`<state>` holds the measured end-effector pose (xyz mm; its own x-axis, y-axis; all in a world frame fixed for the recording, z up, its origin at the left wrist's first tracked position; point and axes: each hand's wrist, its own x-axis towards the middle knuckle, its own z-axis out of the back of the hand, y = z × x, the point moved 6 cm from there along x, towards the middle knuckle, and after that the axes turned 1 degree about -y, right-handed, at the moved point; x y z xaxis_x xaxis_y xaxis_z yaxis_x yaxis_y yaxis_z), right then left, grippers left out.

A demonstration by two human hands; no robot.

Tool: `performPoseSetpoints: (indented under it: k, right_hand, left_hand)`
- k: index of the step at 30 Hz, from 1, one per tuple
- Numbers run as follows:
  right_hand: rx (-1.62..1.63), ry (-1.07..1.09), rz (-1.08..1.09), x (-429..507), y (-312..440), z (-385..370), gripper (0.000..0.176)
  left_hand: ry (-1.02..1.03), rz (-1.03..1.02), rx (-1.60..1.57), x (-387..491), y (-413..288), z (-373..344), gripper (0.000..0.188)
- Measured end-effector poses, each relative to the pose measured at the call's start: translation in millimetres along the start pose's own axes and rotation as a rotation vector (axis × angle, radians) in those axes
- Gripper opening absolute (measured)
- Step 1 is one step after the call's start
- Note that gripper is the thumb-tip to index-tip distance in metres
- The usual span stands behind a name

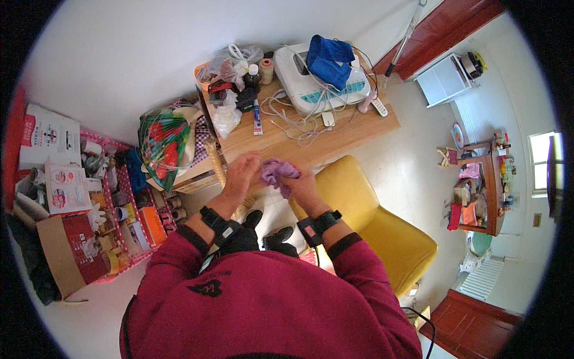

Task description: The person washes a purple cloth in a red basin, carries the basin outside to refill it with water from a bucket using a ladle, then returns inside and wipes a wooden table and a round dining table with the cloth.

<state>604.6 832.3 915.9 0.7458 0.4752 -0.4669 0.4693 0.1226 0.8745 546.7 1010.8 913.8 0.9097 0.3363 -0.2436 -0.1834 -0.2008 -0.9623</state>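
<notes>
A crumpled purple cloth point(276, 172) is bunched up in my right hand point(304, 185), with the thumb pressed on it and one fold hanging down. Just left of the cloth is my left hand point(241, 174), its fingers loosely bent. Whether those fingertips touch the cloth is hard to see. Both hands are in the air by the front edge of a wooden desk point(251, 152). A toothpaste-like tube point(257, 117) and a plastic bag point(227, 116) with white contents lie on the desk beyond them.
A yellow chair point(358, 193) stands to my right. On the desk are a white electronic device point(291, 80) with a blue cuff point(329, 60), tangled cables point(300, 130) and a remote control point(379, 107). A straw broom point(215, 157) leans by the desk. Shelves with boxes point(67, 186) are on the left.
</notes>
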Motion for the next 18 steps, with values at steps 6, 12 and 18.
performPoseSetpoints:
  k: [6,12,18]
  right_hand:
    - [-0.042,-0.243,0.408,36.9,92.5,53.2,0.028]
    - [-0.714,-0.507,0.980,134.1,190.3,55.8,0.036]
    - [-1.368,-0.445,1.127,182.9,144.9,8.1,0.033]
  left_hand:
    - [-0.161,-0.761,0.912,50.3,16.7,15.6,0.029]
    - [-0.197,-0.669,1.044,71.7,38.6,8.4,0.036]
    - [-0.155,-0.650,1.028,71.7,31.9,7.1,0.041]
